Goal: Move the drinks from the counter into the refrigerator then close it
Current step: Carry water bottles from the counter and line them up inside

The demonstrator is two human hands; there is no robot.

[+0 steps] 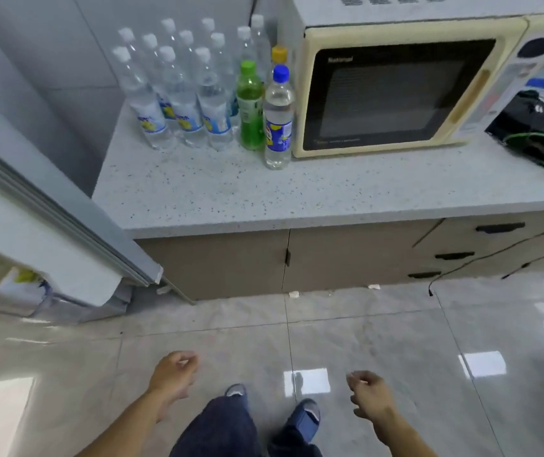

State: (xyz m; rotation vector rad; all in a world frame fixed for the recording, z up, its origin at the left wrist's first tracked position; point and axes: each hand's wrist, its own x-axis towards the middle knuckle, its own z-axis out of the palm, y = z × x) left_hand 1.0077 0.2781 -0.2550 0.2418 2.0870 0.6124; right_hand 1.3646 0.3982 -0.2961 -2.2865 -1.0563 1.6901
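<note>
Your drinks stand in a tight cluster at the back left of the speckled tabletop: clear white-capped bottles, a green bottle, a blue-capped bottle in front, and a yellow-capped one behind it. The blue-capped bottle stands just beside the cream microwave, which hems the group in on the right. A tangle of black and green cables lies past the microwave. The open refrigerator door juts in at your left. Your left hand and right hand hang low over the tiled floor, fingers loosely curled, holding nothing.
</note>
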